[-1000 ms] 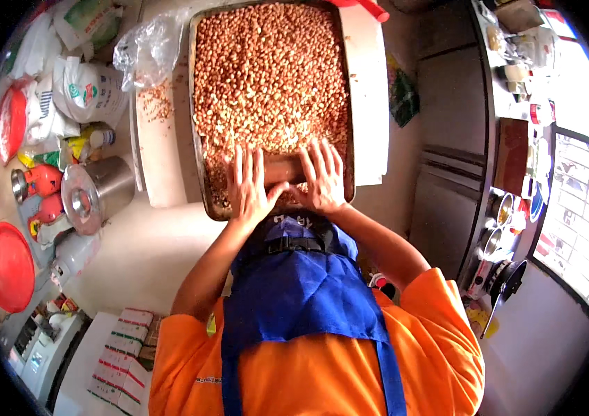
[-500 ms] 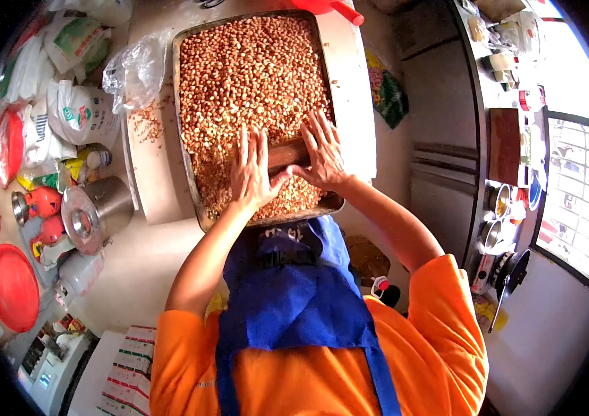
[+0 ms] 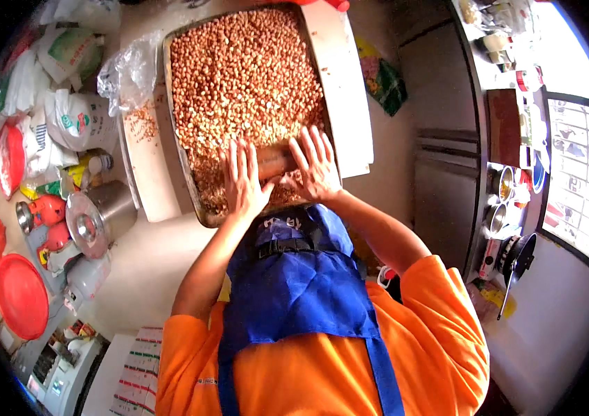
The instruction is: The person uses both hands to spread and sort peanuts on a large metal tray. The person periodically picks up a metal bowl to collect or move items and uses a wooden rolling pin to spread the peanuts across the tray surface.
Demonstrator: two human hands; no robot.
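A large dark-rimmed tray [image 3: 192, 182] holds a thick layer of reddish-brown peanuts [image 3: 239, 76]. Toward its far side they look whole; the near part is covered with smaller, broken bits. A brown wooden rolling pin [image 3: 276, 160] lies across the nuts in the near half. My left hand [image 3: 242, 186] rests on the pin's left end, fingers stretched forward and palm down. On the right end lies my right hand [image 3: 317, 173], also flat, its fingers spread. Neither hand wraps round the pin. The thumbs point inward toward each other, and the palms hide both ends of the pin.
The tray stands on a pale table [image 3: 154, 173], with a clear plastic bag [image 3: 128, 76] and scattered crumbs to its left. Farther left are a steel pot [image 3: 111, 208], a red basin [image 3: 21, 297] and several plastic bags. A dark cabinet [image 3: 444, 187] stands to the right.
Both hands and the rolling pin have moved back over the peanuts, nearer to me. My hands stay flat on the pin. The whole view has shifted slightly.
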